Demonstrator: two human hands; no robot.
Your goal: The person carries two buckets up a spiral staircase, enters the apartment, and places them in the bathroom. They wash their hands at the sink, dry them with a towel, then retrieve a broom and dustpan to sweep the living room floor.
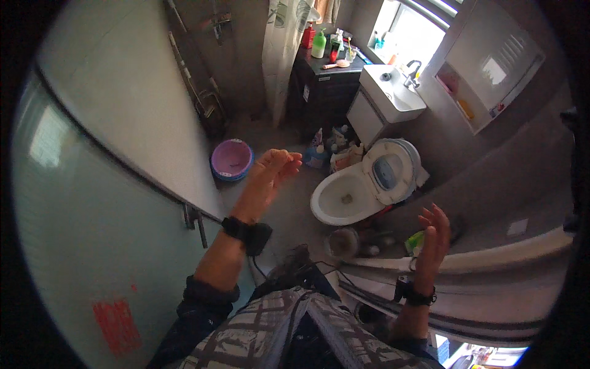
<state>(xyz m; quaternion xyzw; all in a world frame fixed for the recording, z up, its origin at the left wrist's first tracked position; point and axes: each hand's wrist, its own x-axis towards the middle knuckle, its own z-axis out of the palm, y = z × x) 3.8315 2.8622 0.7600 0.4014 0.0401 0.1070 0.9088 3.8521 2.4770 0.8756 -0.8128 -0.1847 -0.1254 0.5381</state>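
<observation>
My left hand (277, 169) is raised in the middle of the view with its fingers loosely bent, and I see nothing held in it. A black strap with a dark box circles that wrist. Beyond and left of this hand, a purple plastic basin (233, 157) rests inside a blue one on the floor. My right hand (434, 236) is held up at the right, fingers apart, with nothing in it. It is nearest to a green packet (414, 241) by the wall. Between and beyond the hands stands a toilet (333, 199) with its lid and seat raised.
A washbasin (406, 102) on a white cabinet stands under the window. Pump bottles and a hairbrush (340, 63) sit on a dark cabinet (318, 69). Several detergent containers (316, 157) crowd the floor near the toilet. A waste bin (342, 242) is close by. A frosted glass door (115, 221) borders the left.
</observation>
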